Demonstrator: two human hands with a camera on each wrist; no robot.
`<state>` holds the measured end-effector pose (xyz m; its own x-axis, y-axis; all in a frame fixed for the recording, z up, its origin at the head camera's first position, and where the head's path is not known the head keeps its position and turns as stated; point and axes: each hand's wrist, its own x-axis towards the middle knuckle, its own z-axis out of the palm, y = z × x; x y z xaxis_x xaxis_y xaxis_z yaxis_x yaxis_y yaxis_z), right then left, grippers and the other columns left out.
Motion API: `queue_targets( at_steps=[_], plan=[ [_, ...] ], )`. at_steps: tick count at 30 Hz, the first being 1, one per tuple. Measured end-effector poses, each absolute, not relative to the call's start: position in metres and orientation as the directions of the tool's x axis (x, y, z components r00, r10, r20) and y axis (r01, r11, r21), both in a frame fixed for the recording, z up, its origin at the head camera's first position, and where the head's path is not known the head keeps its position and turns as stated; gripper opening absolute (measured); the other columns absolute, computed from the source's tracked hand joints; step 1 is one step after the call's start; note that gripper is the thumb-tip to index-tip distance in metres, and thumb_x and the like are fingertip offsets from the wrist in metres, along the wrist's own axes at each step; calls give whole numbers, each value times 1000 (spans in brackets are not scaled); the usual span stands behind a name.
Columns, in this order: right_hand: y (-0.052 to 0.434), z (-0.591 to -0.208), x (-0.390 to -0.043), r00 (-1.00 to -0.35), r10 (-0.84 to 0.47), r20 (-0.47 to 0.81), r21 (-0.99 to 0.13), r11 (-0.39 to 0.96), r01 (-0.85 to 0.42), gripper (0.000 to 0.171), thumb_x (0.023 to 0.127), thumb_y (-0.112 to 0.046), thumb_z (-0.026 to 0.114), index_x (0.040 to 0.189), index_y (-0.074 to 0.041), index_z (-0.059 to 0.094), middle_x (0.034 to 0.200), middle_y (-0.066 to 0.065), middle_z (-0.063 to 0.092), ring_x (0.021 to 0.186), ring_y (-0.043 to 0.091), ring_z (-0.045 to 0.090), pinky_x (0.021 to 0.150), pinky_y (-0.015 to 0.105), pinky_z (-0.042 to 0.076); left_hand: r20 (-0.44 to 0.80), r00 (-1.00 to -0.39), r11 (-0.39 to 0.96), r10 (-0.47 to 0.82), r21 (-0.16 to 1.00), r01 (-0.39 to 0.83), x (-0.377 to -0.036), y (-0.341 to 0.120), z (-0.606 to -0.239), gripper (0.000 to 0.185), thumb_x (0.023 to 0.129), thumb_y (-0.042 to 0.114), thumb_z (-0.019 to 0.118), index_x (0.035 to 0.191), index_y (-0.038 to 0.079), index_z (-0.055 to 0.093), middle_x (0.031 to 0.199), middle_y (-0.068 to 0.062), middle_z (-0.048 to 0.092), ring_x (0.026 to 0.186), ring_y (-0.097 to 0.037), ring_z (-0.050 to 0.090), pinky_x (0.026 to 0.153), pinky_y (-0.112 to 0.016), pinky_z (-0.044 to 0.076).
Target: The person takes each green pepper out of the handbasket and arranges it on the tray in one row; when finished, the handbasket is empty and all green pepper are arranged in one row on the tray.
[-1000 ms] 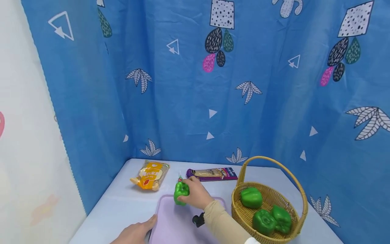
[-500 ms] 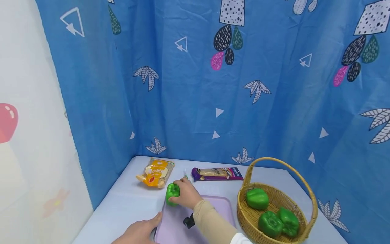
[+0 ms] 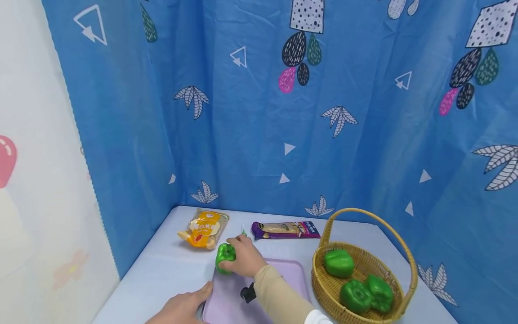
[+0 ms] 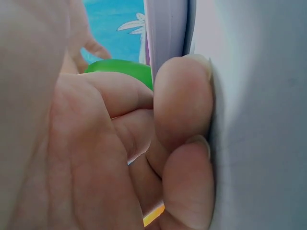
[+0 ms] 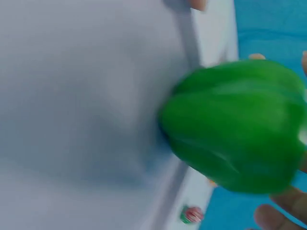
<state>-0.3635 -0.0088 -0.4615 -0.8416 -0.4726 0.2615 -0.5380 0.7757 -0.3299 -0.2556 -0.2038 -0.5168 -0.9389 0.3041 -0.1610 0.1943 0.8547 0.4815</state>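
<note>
One green pepper sits gripped in right hand.

Four peppers, two packets.

Your right hand holds a green pepper, which fills the right half of this blurred view, with fingertips showing just below it and at its far edge. Beside the pepper lies the pale tray, its raised rim running right under the pepper. A small red and green thing sits just past that rim, too blurred to tell.
</note>
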Motion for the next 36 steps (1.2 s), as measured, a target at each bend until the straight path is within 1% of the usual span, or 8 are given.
queue_targets(
  at_steps=[3,6,10,13,18,23,30,36],
  plan=[
    [10,-446,-361,-835,-452,312,-336,770,-542,69,73,-61,67,130,-24,53,126,5,50,109,21,51,92,42,50,-191,-938,856,288,491,163,-256,-203,-516,115,54,78,66,141,7,39,122,-12,59,103,-38,57,81,-64,47],
    [48,-426,-361,-810,-404,425,-343,756,-557,56,79,-51,67,124,-20,57,122,4,53,111,21,50,93,42,49,-217,-937,853,275,505,133,-257,-203,-517,116,53,77,66,141,8,38,123,-12,57,105,-40,56,83,-66,45],
    [118,-400,-370,-748,-282,601,-323,770,-550,34,83,-36,67,112,-18,65,108,1,60,102,20,53,85,40,52,-232,-936,852,264,510,114,-258,-203,-515,114,54,75,68,142,8,37,123,-12,57,102,-37,57,83,-65,45],
    [170,-390,-378,-746,-179,641,-354,794,-495,26,87,-30,64,108,-15,66,100,1,61,93,20,56,78,40,53,-232,-936,854,263,508,114,-259,-205,-514,113,56,73,68,142,8,37,123,-12,57,101,-36,56,82,-65,45],
    [237,-403,-381,-845,-37,533,-471,817,-333,27,91,-32,57,110,-13,64,98,3,61,89,24,58,72,43,53,-232,-931,851,283,509,132,-261,-207,-517,113,57,73,68,142,7,35,122,-14,57,104,-39,56,84,-65,44],
    [280,-442,-382,-878,54,475,-506,833,-223,25,91,-27,56,105,-9,66,97,7,62,86,25,58,69,42,53,-235,-931,855,279,503,129,-260,-206,-520,114,54,74,69,142,9,37,122,-13,58,103,-37,57,83,-65,45],
    [300,-458,-374,-944,149,295,-457,889,-3,34,90,-30,54,105,-2,65,95,17,63,67,24,56,48,35,45,-237,-932,855,275,503,124,-259,-205,-519,113,54,74,69,143,11,37,125,-12,56,104,-37,56,84,-64,45],
    [296,-457,-378,-982,149,116,-406,909,90,48,91,-41,45,96,3,63,90,18,60,74,32,49,56,43,41,-252,-930,849,269,517,106,-260,-204,-516,112,57,72,69,143,9,36,125,-14,55,105,-38,55,84,-65,44]
  ],
)
